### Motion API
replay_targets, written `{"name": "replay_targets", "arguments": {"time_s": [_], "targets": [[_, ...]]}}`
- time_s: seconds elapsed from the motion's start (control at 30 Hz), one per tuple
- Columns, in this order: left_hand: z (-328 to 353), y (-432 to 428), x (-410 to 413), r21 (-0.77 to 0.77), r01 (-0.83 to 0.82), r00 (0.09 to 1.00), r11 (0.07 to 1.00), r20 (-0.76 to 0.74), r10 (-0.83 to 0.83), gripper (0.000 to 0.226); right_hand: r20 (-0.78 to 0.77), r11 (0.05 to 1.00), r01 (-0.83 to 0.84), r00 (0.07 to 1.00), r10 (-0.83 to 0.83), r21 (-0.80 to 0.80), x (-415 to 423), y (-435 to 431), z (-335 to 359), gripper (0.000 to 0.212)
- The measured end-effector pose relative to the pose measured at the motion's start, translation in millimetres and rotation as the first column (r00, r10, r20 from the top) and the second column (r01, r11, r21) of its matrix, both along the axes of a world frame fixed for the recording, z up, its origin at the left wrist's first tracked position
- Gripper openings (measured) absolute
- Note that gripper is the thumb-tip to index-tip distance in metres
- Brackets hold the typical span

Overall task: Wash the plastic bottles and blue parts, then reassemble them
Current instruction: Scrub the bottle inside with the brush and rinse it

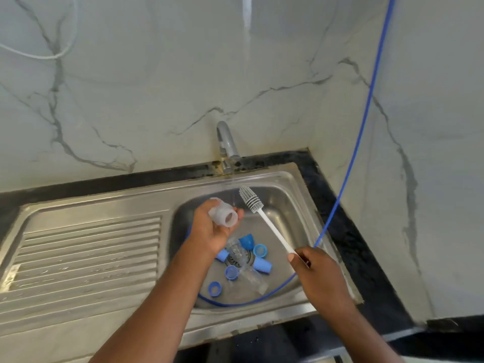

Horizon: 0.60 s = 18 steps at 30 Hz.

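My left hand (209, 229) grips a clear plastic bottle (222, 213) over the sink bowl (285, 200), its open mouth turned toward the right. My right hand (317, 271) holds the white handle of a bottle brush (264, 221). The brush's bristled head is up near the tap, just right of the bottle mouth and outside it. Under my hands, several blue parts (259, 251) and clear bottles (252, 277) lie around the drain.
A chrome tap (227, 142) stands at the sink's back edge with a thin stream of water falling from it. A blue hose (361, 132) hangs down the wall and loops into the bowl. The ribbed draining board (86, 255) lies to the left.
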<state>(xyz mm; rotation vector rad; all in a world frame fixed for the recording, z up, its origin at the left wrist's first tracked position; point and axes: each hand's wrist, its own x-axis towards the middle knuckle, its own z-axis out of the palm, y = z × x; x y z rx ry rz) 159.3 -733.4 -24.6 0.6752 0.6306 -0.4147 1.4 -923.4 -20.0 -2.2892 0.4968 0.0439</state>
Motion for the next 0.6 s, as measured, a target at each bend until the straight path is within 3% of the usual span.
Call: {"name": "replay_targets", "arguments": {"time_s": [0.1,0.3,0.47,0.6], "targets": [[-10,-42,-28,-0.027,0.160,0.985,0.987,-0.056,-0.161,0.012,0.019,0.988,0.094,0.996,-0.093,-0.122,-10,-25,-18,0.023],[-20,-99,-60,-0.015,0.299,0.946,0.954,-0.124,-0.299,0.025,-0.051,0.941,0.202,0.973,-0.224,-0.272,-61,-79,-38,0.019],[-19,-122,-74,0.003,0.356,0.923,0.934,-0.160,-0.351,0.035,-0.115,0.898,0.318,0.924,-0.366,-0.306,-93,-106,-57,0.016],[-23,-123,-78,-0.011,0.373,0.913,0.928,-0.175,-0.369,0.043,-0.114,0.873,0.275,0.931,-0.346,-0.401,-72,-116,-65,0.009]]}}
